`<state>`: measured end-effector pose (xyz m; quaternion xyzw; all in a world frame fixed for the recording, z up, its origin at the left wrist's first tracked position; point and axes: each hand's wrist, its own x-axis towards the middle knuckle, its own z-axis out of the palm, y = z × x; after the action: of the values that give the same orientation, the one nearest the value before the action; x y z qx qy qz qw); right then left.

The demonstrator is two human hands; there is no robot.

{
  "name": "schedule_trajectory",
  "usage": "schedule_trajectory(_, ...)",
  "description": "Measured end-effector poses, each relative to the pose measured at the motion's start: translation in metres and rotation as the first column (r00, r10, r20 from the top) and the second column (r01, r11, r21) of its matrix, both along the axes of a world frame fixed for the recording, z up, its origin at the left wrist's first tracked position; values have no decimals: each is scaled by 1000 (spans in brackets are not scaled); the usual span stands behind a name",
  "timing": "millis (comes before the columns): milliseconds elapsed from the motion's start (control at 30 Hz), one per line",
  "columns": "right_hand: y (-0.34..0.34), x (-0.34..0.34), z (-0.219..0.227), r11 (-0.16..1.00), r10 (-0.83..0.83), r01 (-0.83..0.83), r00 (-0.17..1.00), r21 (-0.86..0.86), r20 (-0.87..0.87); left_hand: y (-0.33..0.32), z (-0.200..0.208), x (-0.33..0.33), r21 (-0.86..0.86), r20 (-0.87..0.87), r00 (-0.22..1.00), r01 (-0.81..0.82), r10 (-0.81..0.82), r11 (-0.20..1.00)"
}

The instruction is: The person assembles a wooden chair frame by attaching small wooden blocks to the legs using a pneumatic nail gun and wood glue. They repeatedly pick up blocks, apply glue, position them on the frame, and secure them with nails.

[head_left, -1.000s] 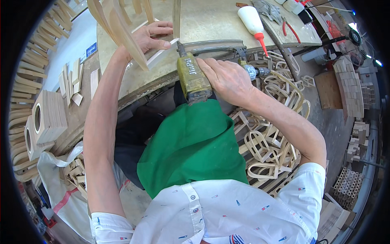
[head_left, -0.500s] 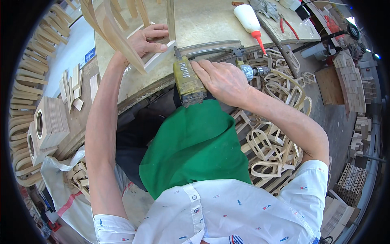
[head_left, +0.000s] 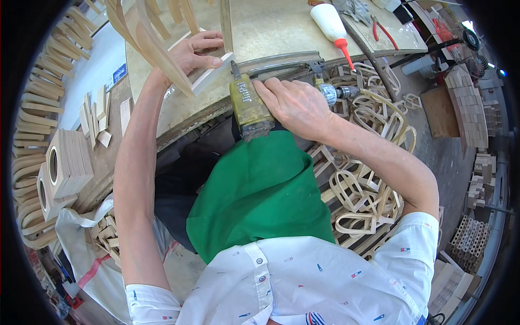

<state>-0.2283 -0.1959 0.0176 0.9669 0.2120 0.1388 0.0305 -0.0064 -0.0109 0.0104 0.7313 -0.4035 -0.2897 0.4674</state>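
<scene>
Open table [head_left: 271, 27] top behind the hands, up to the glue bottle [head_left: 331, 20] on the right. Blocked on the left by the tall wooden frame [head_left: 146, 38]. Below the edge, piled wooden loops [head_left: 368, 189] on the right.

The right hand [head_left: 295, 103] wraps around a yellow power tool [head_left: 247, 105] near the middle, and the tool's tip points toward 12 o'clock at a pale wooden block [head_left: 212, 73]. The left hand [head_left: 196, 51], at about 11 o'clock, lies flat on the wooden frame [head_left: 149, 40] that stands on the workbench [head_left: 271, 27]. A white glue bottle [head_left: 331, 24] with a red tip lies at 1 o'clock, curved wooden pieces [head_left: 374, 184] are piled at 3 o'clock, and a green apron [head_left: 257, 195] hangs below the tool.
</scene>
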Motion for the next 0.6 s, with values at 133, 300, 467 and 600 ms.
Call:
schedule_trajectory(133,-10,3,26,970,-36,28,999,243,28,1,1,-2,10,-59,998,11,-11,1000)
schedule_trajectory(300,-29,28,93,827,-348,328,936,456,-42,9,7,-1,116,-109,992,-47,60,992)
schedule_trajectory(467,-85,72,71,101,-134,573,818,813,-560,35,16,-20,-180,-217,957,-234,193,955)
schedule_trajectory(600,-113,103,28,-261,38,559,820,787,-570,62,40,-53,-103,-157,914,-391,374,914)
